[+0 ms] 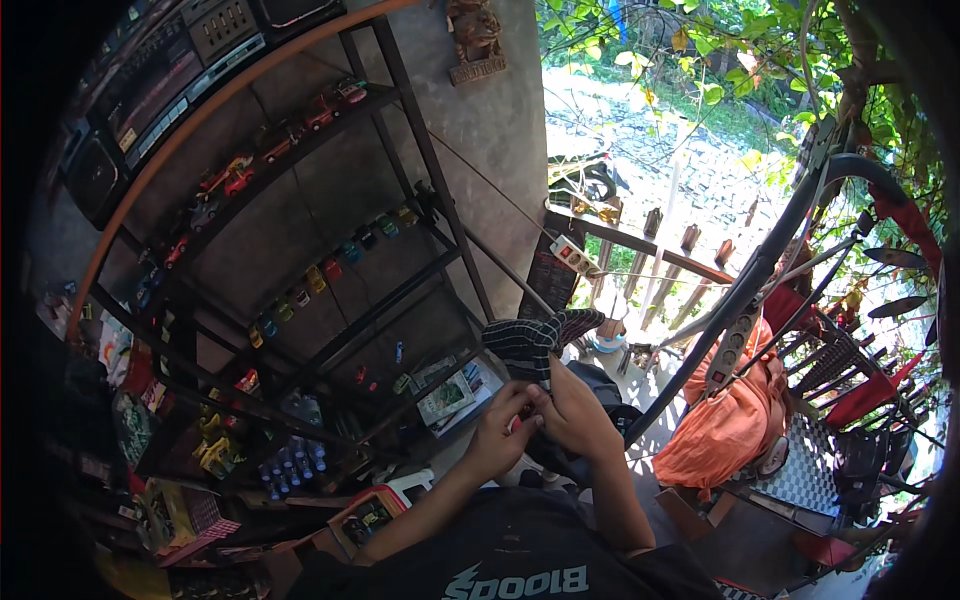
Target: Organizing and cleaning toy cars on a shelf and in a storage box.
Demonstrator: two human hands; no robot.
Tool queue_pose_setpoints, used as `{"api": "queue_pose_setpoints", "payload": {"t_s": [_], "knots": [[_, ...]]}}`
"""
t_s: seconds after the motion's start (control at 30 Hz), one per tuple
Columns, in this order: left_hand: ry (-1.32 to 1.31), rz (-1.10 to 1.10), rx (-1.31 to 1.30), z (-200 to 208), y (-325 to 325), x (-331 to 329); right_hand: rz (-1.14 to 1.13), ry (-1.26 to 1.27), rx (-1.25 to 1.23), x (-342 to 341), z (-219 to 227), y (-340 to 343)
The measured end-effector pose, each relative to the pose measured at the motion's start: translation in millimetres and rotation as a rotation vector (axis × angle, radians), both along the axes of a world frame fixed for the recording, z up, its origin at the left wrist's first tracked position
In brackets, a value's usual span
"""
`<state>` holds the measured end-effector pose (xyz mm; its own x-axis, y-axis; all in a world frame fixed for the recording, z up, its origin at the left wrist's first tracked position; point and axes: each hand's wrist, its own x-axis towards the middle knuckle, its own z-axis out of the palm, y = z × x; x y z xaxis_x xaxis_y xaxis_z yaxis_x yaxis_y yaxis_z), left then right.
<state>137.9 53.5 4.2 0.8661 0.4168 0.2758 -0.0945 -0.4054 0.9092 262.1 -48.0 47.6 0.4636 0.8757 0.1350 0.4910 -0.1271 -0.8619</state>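
Observation:
My left hand [494, 432] and my right hand [574, 412] meet in front of my chest. A small red object [516, 424] shows in the curled fingers of the left hand; most of it is covered, and its kind cannot be made out. From the top of my right hand a dark striped cloth [518, 346] spreads out, gripped in that fist. The right thumb and fingers press close against the left fingertips.
At the left stands a dark metal shelf rack [390, 60] with rows of small toy cars [322, 112]. Papers [446, 398] lie low beside it. Power strips [574, 256] hang near a wooden fence. An orange cloth [720, 430] lies at the right, below a curved dark tube [752, 270].

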Motion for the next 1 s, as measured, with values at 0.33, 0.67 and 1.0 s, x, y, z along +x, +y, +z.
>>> {"api": "queue_pose_setpoints", "payload": {"t_s": [0.33, 0.67, 1.0], "knots": [[-0.138, 0.239, -0.446, -18.6, 6.3, 5.1, 0.061, -0.034, 0.198, -27.8, -21.0, 13.2], [0.145, 0.021, -0.166, 3.4, 29.6, -6.3, 0.181, 0.03, 0.112, -8.1, -6.5, 4.1], [0.126, 0.061, -0.357, 5.4, 30.5, -3.2, 0.058, -0.089, 0.098, -15.7, 9.5, -16.2]]}}
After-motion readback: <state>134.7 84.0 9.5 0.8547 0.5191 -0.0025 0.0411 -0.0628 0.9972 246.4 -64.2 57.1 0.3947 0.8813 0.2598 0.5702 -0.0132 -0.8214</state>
